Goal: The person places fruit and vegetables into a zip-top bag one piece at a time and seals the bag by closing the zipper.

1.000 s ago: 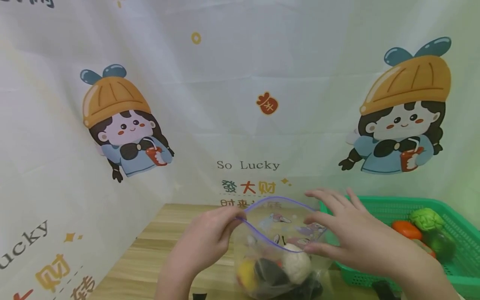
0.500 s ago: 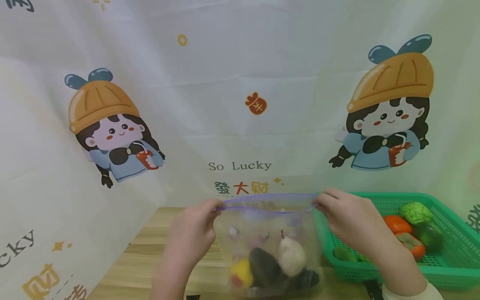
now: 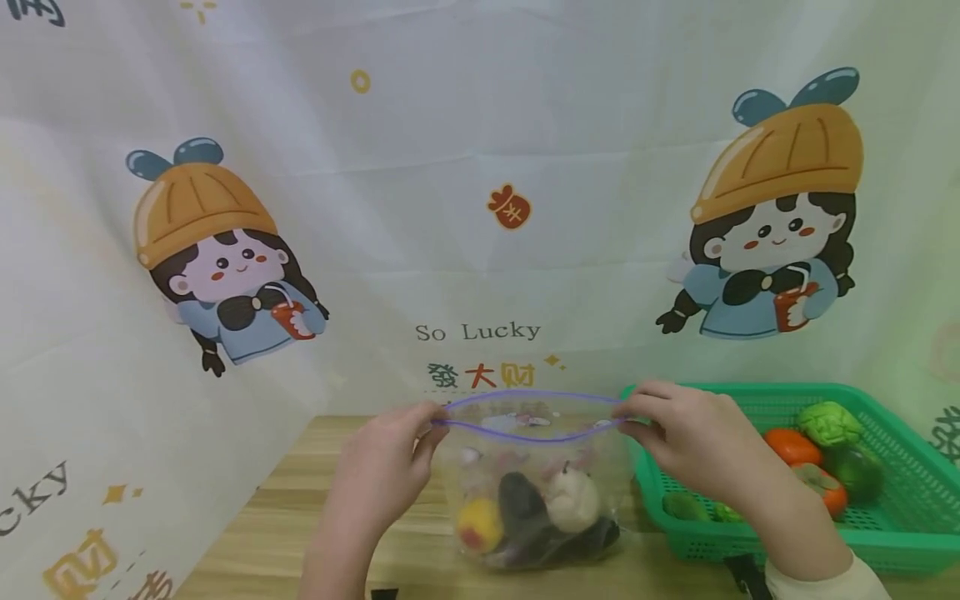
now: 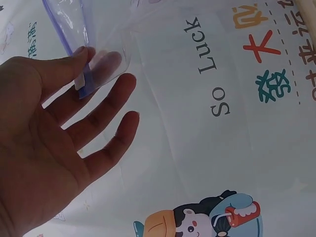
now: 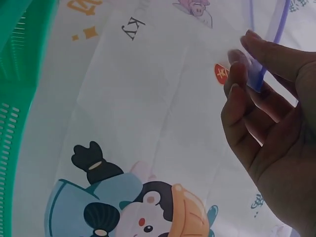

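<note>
Head view. Clear plastic bag [image 3: 534, 467], one, just right of six o'clock; whether its base rests on the table [image 3: 285, 517] or hangs just above, cannot tell. Contents: yellow-red fruit [image 3: 480, 525], pale pear [image 3: 573, 500], dark produce [image 3: 521, 508]. Purple zip [image 3: 517, 437] parted. Left hand [image 3: 392, 458] pinches its ten-o'clock corner; right hand [image 3: 693, 437] its two-o'clock corner. Green basket [image 3: 862, 542] of produce, four o'clock, close to the bag's right side.

Risk, as judged: a corner could slip, since each grip takes only a narrow edge and the load pulls down; the bag would then sag or tip, spilling through the gap.

Orientation: mouth toward twelve o'clock; longer axis, as it appears, nine to three, along the zip.

Left wrist view. Zip end at eleven o'clock, between thumb and finger; other fingers loose, spread.

Right wrist view. Zip end at one o'clock, thumb and fingertips closed on it; basket wall at ten.
</note>
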`<state>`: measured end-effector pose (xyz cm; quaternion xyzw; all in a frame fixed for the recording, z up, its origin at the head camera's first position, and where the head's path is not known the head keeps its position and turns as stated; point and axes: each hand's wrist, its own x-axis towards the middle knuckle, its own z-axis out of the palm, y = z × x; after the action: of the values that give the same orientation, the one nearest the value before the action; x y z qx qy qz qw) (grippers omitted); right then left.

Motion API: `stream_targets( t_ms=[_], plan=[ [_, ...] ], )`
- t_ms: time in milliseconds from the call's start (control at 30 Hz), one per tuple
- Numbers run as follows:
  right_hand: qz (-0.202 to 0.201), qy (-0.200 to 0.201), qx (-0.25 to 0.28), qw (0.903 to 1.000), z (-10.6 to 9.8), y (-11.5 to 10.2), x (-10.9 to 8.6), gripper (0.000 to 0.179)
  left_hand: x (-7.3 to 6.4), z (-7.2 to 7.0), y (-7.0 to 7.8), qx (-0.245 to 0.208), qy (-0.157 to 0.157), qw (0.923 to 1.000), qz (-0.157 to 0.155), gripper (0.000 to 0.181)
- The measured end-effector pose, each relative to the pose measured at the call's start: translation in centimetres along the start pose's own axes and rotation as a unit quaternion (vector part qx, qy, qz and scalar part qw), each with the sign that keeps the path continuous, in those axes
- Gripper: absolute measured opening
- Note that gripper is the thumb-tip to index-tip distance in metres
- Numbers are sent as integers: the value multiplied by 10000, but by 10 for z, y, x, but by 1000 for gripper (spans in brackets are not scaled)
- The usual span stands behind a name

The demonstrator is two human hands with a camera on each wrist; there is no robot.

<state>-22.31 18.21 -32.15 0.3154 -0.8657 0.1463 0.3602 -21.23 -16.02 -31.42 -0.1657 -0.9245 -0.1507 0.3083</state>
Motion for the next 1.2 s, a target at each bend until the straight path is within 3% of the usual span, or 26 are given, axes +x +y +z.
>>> stream_targets(
  t_ms=[267,433,667,900,1000,1067,1133,1200],
  plan=[
    [522,-153,34,9985,-20,6,-1,43,1,-4,2,-181,-130,9995,227,8],
    [840,-164,0,9963,-36,17,-4,42,2,-8,3,-174,-217,9993,249,11],
    [782,261,-121,9965,-46,26,-9,27,2,-9,2,-48,-283,9993,259,15],
    [517,400,43,9979,-46,33,-8,21,-3,-12,0,-100,-305,9990,302,14],
    [573,-127,122,9982,-47,47,1,15,-7,-12,-2,-133,-317,9990,287,17],
    [753,-873,167,9932,-48,60,12,12,-8,-11,-3,-133,-302,9990,293,19],
    [927,-1827,250,9785,-46,76,25,15,-7,-9,-4,-142,-286,9990,324,18],
    [1064,-2768,352,9544,-41,90,37,19,-7,-8,-4,-145,-292,9987,384,17]
  ],
)
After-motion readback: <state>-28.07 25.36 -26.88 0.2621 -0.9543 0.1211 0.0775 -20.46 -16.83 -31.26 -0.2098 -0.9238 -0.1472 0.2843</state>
